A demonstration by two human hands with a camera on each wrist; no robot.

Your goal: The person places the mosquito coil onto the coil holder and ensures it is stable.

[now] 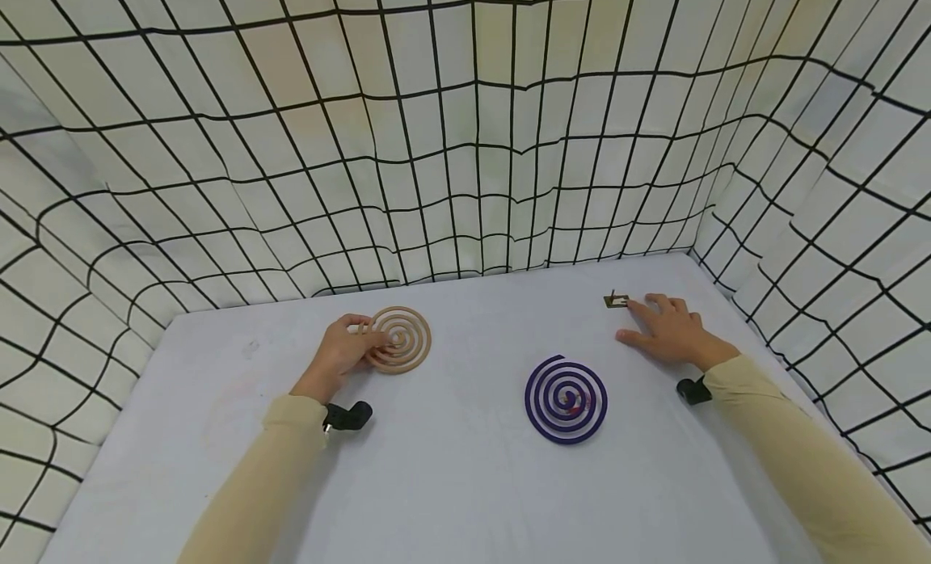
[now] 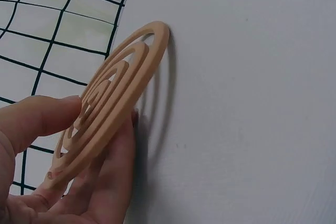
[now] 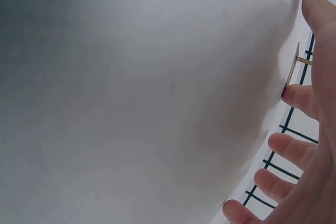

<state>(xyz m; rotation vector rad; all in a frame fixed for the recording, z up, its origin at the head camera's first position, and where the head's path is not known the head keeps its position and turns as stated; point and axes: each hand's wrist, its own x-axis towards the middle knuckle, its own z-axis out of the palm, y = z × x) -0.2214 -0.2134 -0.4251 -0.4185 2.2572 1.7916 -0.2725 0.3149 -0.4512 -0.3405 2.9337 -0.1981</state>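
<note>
My left hand (image 1: pixel 336 352) holds a tan mosquito coil (image 1: pixel 398 338) at its left side. In the left wrist view the thumb (image 2: pixel 47 116) lies over the upper face of the coil (image 2: pixel 160 38), and the other fingers are beneath it. The coil is tilted, with its shadow on the white surface. At the far right, my right hand (image 1: pixel 669 334) has its fingers spread. Its index fingertip touches a small flat metal coil stand (image 1: pixel 612 302) with an upright prong, seen edge-on in the right wrist view. A dark purple mosquito coil (image 1: pixel 568 397) lies flat between the hands, nearer to me.
A white cloth-covered table (image 1: pixel 451 483) lies under everything. White walls with a black grid net (image 1: pixel 476 83) rise at the back and on both sides. Each wrist carries a small black camera (image 1: pixel 352 416).
</note>
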